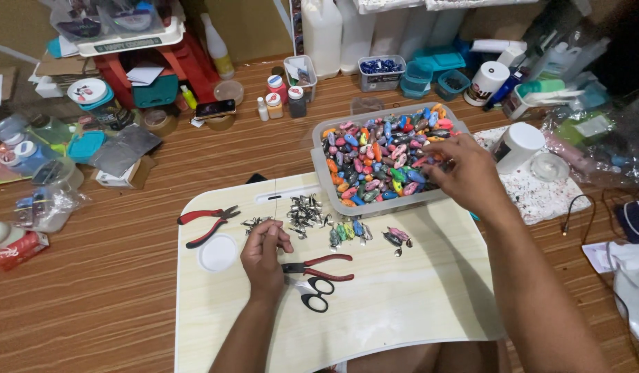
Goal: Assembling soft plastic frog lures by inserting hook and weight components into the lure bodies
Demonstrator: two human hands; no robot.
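- A person's right hand (468, 173) reaches into a grey plastic tray (324, 181) heaped with small painted lure bodies (374, 162), its fingers curled down among the pieces at the tray's right side; whether they have closed on one cannot be told.
- The left hand (262, 254) rests on the pale lap table (402, 297), thumb and forefinger pinched on a tiny metal fitting (269, 224).
- The bodies are oval and glossy, in orange, blue, pink, green and black.
- They look light, hard and slick, so a pinch across the middle would likely hold best.
- Just beyond the left fingertips lies a pile of metal swivels (304, 211), with a short row of finished lures (350, 231) to their right.
- Red-handled pliers (318, 266) and black scissors (316, 291) lie just beside the left wrist; a second pair of pliers (207, 224) sits further left.
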